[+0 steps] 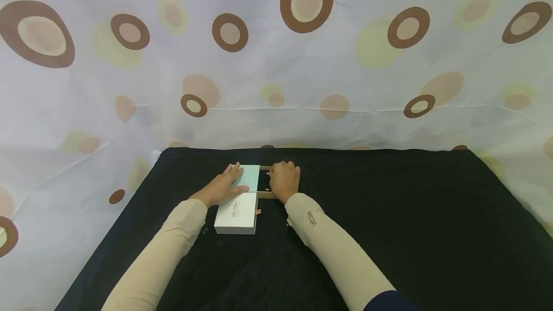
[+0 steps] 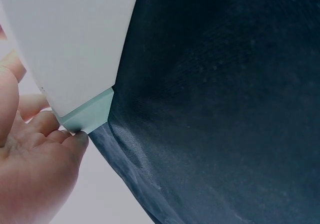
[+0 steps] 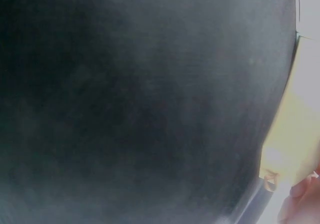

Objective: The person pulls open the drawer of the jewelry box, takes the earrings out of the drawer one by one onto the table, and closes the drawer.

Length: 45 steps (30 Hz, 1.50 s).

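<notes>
My left hand [image 1: 222,188] rests with its fingers spread on a pale green slide-out box [image 1: 249,176]. Its palm side and the box's green end [image 2: 92,111] show in the left wrist view. At the right, a tan drawer [image 1: 267,195] stands partly out of the green box. Small silver star-shaped pieces [image 1: 267,173] lie on its dark inside. My right hand [image 1: 285,181] grips the drawer's outer end with curled fingers. In the right wrist view a ribbon loop [image 3: 270,182] sits at the drawer's end, near the fingertips [image 3: 302,201].
Nearer to me, a white box [image 1: 235,216] with fine script lies against the green one. A peach ribbon tab [image 1: 258,211] sticks out from its right side. Black cloth [image 1: 389,215] covers the table, and a patterned curtain [image 1: 268,61] hangs behind it.
</notes>
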Available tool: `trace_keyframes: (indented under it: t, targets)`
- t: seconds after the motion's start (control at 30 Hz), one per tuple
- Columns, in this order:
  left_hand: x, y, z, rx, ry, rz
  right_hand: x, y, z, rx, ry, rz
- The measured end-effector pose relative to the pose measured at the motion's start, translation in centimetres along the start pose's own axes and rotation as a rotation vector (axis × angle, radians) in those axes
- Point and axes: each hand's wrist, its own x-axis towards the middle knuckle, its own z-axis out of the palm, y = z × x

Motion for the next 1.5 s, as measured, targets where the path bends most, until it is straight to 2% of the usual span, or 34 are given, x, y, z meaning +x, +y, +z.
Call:
trace_keyframes:
  t: [0.33, 0.8, 1.0, 1.13, 1.5]
  targets:
    - [0.0, -0.1, 0.0, 0.008, 0.000, -0.005, -0.1, 0.0, -0.3, 0.095, -0.014, -0.014]
    - [0.1, 0.0, 0.0, -0.008, -0.010, 0.007, -0.3, 0.6, -0.7, 0.077, -0.012, -0.049]
    - [0.0, -0.1, -0.2, -0.019, -0.013, 0.010, -0.2, 1.0, -1.0, 0.195, -0.001, -0.086]
    - [-0.1, 0.0, -0.2, -0.020, -0.012, 0.021, -0.2, 1.3, -1.5, 0.252, 0.014, -0.130]
    - [0.1, 0.0, 0.0, -0.003, -0.009, 0.013, -0.5, 2.0, -4.2, 0.283, 0.051, -0.203]
